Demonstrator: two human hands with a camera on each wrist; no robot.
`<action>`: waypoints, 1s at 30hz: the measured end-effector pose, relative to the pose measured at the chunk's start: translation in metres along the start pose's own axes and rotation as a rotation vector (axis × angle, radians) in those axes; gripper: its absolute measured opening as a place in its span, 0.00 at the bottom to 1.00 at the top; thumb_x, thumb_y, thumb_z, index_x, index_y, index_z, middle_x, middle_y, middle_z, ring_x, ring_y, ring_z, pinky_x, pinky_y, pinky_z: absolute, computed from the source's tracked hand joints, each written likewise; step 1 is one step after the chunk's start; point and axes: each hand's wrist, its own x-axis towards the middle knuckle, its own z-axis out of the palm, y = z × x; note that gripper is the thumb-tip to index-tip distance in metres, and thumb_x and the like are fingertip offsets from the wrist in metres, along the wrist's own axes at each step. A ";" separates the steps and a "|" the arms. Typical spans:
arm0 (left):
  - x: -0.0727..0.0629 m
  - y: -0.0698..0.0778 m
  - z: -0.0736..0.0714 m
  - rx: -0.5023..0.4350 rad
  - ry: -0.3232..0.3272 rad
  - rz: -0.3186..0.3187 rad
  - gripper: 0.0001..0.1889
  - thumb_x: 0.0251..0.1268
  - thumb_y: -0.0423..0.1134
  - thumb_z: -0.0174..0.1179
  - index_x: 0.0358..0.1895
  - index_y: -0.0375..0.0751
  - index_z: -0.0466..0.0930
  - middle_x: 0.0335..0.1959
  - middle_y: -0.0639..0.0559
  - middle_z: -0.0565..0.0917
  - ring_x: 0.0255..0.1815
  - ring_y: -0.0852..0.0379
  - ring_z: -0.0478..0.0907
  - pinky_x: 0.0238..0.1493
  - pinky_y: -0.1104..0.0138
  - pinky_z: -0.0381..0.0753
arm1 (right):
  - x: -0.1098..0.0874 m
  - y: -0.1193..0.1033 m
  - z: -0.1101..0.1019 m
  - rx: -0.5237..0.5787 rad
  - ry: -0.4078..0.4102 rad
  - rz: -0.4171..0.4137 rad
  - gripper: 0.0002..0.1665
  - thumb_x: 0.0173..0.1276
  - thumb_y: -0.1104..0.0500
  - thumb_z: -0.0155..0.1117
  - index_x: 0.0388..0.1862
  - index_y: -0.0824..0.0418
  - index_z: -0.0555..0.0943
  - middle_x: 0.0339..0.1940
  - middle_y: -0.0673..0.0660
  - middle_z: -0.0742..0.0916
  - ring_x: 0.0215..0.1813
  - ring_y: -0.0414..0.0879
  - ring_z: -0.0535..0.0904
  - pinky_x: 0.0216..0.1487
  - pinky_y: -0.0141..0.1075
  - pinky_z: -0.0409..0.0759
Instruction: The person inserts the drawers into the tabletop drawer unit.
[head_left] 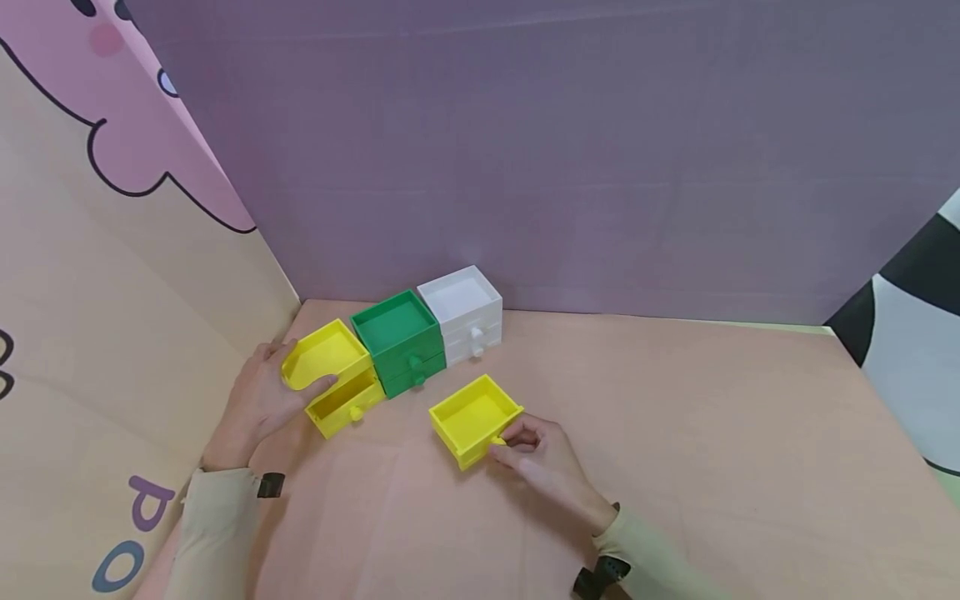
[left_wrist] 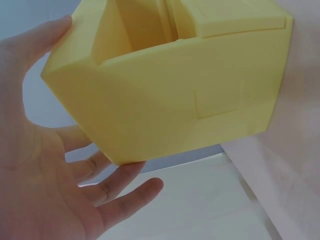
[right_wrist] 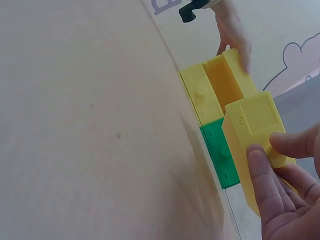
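On the left, a small yellow drawer cabinet (head_left: 326,354) stands with its upper slot bare and its lower drawer (head_left: 356,410) in place. My left hand (head_left: 262,396) holds the top of this cabinet between thumb and fingers; in the left wrist view several fingers (left_wrist: 120,182) lie along its side. The separate yellow drawer (head_left: 476,408) has no contents and hangs over the table, tilted a little. By its round knob (right_wrist: 278,159), my right hand (head_left: 547,462) pinches it between thumb and fingers.
A green drawer cabinet (head_left: 397,329) stands against the yellow one, with a white drawer cabinet (head_left: 461,304) beyond it, both with drawers pushed in. A purple wall (head_left: 562,167) rises behind the pink tabletop (head_left: 712,433). A printed panel (head_left: 135,275) bounds the left side.
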 end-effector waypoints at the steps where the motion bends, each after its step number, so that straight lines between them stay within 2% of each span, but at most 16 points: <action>1: 0.000 0.000 0.000 -0.002 0.000 0.001 0.53 0.69 0.68 0.62 0.80 0.25 0.62 0.75 0.21 0.65 0.70 0.24 0.67 0.70 0.30 0.71 | 0.000 -0.001 0.002 0.003 -0.004 -0.002 0.13 0.64 0.63 0.79 0.41 0.66 0.84 0.39 0.59 0.93 0.39 0.46 0.90 0.37 0.31 0.86; 12: 0.000 -0.001 -0.001 0.001 -0.003 -0.001 0.54 0.69 0.69 0.61 0.81 0.26 0.61 0.75 0.21 0.65 0.71 0.24 0.67 0.71 0.30 0.71 | 0.004 -0.009 0.023 0.005 -0.051 -0.076 0.12 0.63 0.64 0.79 0.40 0.67 0.84 0.37 0.58 0.92 0.38 0.45 0.89 0.38 0.28 0.87; 19: 0.000 0.000 0.001 -0.003 0.006 -0.003 0.53 0.69 0.68 0.62 0.80 0.26 0.62 0.75 0.22 0.66 0.70 0.25 0.68 0.70 0.31 0.71 | 0.004 -0.015 0.039 0.037 -0.088 -0.085 0.13 0.64 0.62 0.79 0.41 0.66 0.84 0.40 0.58 0.93 0.37 0.45 0.88 0.36 0.30 0.86; 30: 0.000 0.000 0.002 0.001 0.013 0.001 0.53 0.68 0.68 0.63 0.81 0.26 0.61 0.77 0.21 0.64 0.73 0.23 0.66 0.72 0.30 0.70 | 0.009 -0.026 0.072 0.082 -0.152 -0.117 0.13 0.64 0.63 0.79 0.41 0.67 0.84 0.39 0.59 0.91 0.38 0.45 0.89 0.40 0.32 0.90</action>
